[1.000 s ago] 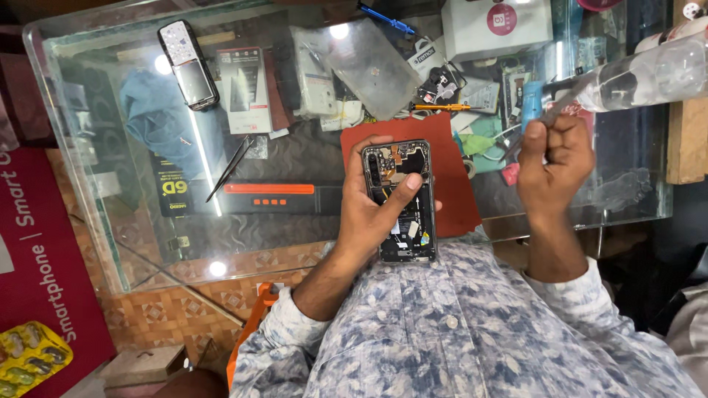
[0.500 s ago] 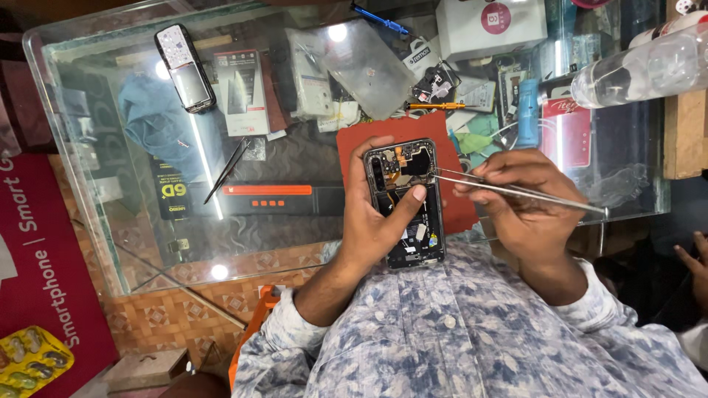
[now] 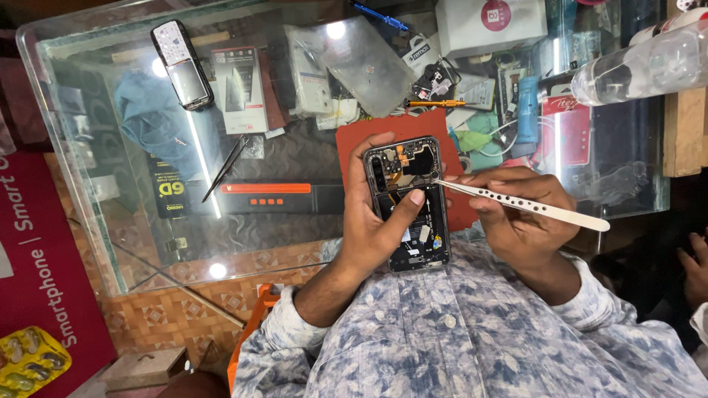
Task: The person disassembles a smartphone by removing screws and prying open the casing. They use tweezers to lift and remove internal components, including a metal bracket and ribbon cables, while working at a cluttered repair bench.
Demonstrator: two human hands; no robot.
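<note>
My left hand [image 3: 369, 225] grips an opened smartphone [image 3: 410, 205] with its back cover off, boards and battery showing, thumb laid across the middle. My right hand [image 3: 520, 214] pinches long white tweezers [image 3: 516, 203], whose tip touches the phone's upper right edge near the circuit board. Both hands hover over a red mat [image 3: 383, 136] at the near edge of a glass table [image 3: 110, 221], just above my patterned shirt.
On the glass lie a small keypad phone [image 3: 179, 63], black tweezers [image 3: 225, 168], an orange-handled screwdriver [image 3: 435, 103], a white box [image 3: 490, 26] and a clear plastic bottle [image 3: 641, 70]. Cluttered parts fill the shelf below. Another person's hand [image 3: 693, 269] shows at the right edge.
My right hand came down from near the bottle holding the tweezers. It brought the tweezers' tip onto the phone's upper right edge. The left hand kept hold of the phone.
</note>
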